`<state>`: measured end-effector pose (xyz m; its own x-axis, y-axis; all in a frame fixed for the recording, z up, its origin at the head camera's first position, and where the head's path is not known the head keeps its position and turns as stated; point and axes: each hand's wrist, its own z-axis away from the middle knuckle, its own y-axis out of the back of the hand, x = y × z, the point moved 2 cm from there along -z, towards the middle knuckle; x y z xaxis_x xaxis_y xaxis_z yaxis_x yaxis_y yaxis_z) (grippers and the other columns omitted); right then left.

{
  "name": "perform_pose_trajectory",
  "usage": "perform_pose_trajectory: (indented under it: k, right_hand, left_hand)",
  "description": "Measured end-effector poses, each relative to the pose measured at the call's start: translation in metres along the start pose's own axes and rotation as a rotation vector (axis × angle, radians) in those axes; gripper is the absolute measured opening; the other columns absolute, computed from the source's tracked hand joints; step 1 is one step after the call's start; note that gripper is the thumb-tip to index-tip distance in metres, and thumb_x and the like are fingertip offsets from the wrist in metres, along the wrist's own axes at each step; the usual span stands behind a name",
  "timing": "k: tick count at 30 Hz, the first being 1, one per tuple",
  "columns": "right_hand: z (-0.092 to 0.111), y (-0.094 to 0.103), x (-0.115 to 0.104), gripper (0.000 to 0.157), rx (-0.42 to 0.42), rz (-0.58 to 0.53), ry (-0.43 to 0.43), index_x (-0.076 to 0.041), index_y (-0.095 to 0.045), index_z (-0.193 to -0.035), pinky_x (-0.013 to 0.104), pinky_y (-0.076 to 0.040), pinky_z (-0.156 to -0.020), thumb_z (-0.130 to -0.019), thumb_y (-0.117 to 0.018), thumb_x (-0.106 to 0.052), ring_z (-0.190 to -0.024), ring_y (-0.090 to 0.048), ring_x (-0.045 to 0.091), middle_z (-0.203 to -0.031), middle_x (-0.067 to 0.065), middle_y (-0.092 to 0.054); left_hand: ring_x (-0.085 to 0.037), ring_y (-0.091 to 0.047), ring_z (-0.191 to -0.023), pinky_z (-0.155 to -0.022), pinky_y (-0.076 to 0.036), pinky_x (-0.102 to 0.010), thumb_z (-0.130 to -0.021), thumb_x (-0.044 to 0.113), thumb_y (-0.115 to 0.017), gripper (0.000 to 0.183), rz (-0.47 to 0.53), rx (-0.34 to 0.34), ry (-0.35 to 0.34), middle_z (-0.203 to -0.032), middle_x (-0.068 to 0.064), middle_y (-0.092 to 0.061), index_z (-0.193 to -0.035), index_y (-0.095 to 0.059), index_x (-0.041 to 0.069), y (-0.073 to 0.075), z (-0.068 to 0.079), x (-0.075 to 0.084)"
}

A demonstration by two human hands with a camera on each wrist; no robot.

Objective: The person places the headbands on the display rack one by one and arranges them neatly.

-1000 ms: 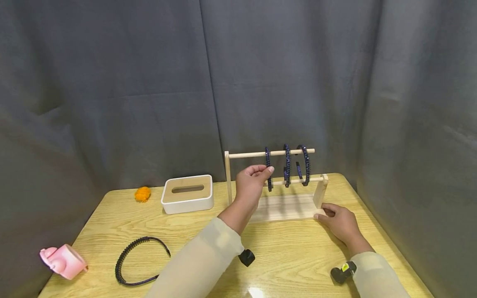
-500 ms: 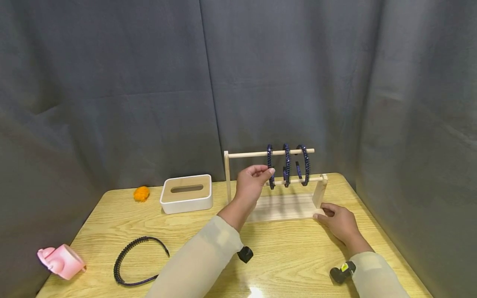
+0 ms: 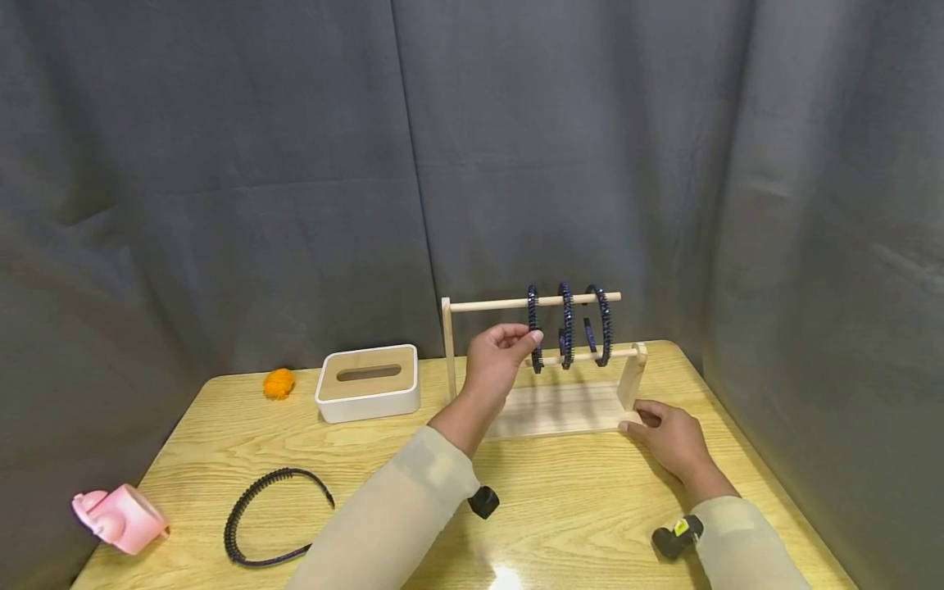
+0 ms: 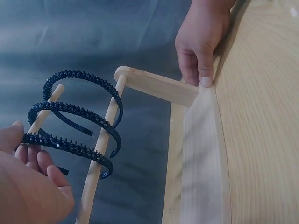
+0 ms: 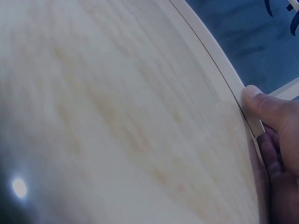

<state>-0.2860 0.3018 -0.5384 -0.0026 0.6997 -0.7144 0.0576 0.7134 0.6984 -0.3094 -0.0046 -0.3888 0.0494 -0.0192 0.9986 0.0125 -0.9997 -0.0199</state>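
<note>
My left hand (image 3: 492,366) pinches a dark, beaded headband (image 3: 533,308) between thumb and fingers. That headband hangs across the two rods of a wooden display rack (image 3: 556,412). To its right, another dark headband (image 3: 567,324) and a third headband (image 3: 605,328) hang on the same rods, apart from each other. In the left wrist view the pinched headband (image 4: 70,146) rests against both rods, its free ends pointing to the back. My right hand (image 3: 669,438) grips the right end of the rack's base; in the right wrist view the thumb (image 5: 254,93) lies on the base's edge.
One more dark headband (image 3: 234,524) lies on the table at front left. Behind it stand a white tissue box (image 3: 372,407) with a wooden lid and an orange fluffy ball (image 3: 279,383). A pink cup-like object (image 3: 127,520) lies tilted at the left edge. Grey curtains (image 3: 295,205) enclose the table.
The pinched headband has shifted slightly right and up on the rods, closer to the middle headband. My left hand keeps its pinch, and my right hand stays on the base.
</note>
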Motion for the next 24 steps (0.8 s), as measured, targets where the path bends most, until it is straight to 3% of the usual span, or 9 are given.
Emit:
perform_pose_trajectory:
  k: [10, 14, 19, 24]
  right_hand:
    - [-0.002, 0.002, 0.003, 0.075, -0.001, 0.017, -0.006, -0.001, -0.058, -0.155, 0.066, -0.051, -0.112, -0.102, -0.077, -0.05, -0.139, -0.06, 0.051, -0.149, 0.026, -0.065]
    - [-0.003, 0.002, 0.004, 0.074, 0.002, 0.025, -0.002, -0.001, -0.058, -0.155, 0.066, -0.05, -0.112, -0.102, -0.077, -0.049, -0.139, -0.06, 0.051, -0.149, 0.026, -0.065]
    - [-0.002, 0.001, 0.007, 0.074, -0.004, 0.032, 0.005, -0.001, -0.058, -0.155, 0.066, -0.051, -0.111, -0.102, -0.077, -0.05, -0.138, -0.061, 0.051, -0.15, 0.026, -0.064]
    - [-0.004, 0.005, 0.011, 0.079, -0.014, 0.044, 0.009, -0.001, -0.057, -0.156, 0.067, -0.051, -0.111, -0.102, -0.075, -0.055, -0.139, -0.059, 0.052, -0.15, 0.027, -0.064]
  left_hand:
    - [-0.015, -0.071, -0.106, -0.1, -0.059, -0.039, -0.098, 0.032, -0.086, 0.023, -0.037, -0.034, -0.011, -0.112, 0.001, -0.077, -0.115, -0.08, 0.018, 0.005, 0.003, -0.001]
    - [-0.018, -0.072, -0.115, -0.103, -0.06, -0.04, -0.1, 0.032, -0.083, 0.03, -0.108, -0.062, -0.073, -0.12, 0.001, -0.078, -0.125, -0.079, 0.017, 0.015, 0.011, -0.001]
    - [-0.024, -0.072, -0.121, -0.107, -0.058, -0.045, -0.103, 0.03, -0.08, 0.033, -0.305, -0.079, -0.231, -0.127, -0.002, -0.079, -0.131, -0.077, 0.014, 0.045, 0.034, -0.008]
    - [-0.021, -0.071, -0.118, -0.109, -0.055, -0.056, -0.102, 0.03, -0.081, 0.023, -0.427, -0.113, -0.261, -0.119, 0.006, -0.08, -0.124, -0.08, 0.022, 0.092, 0.059, -0.022]
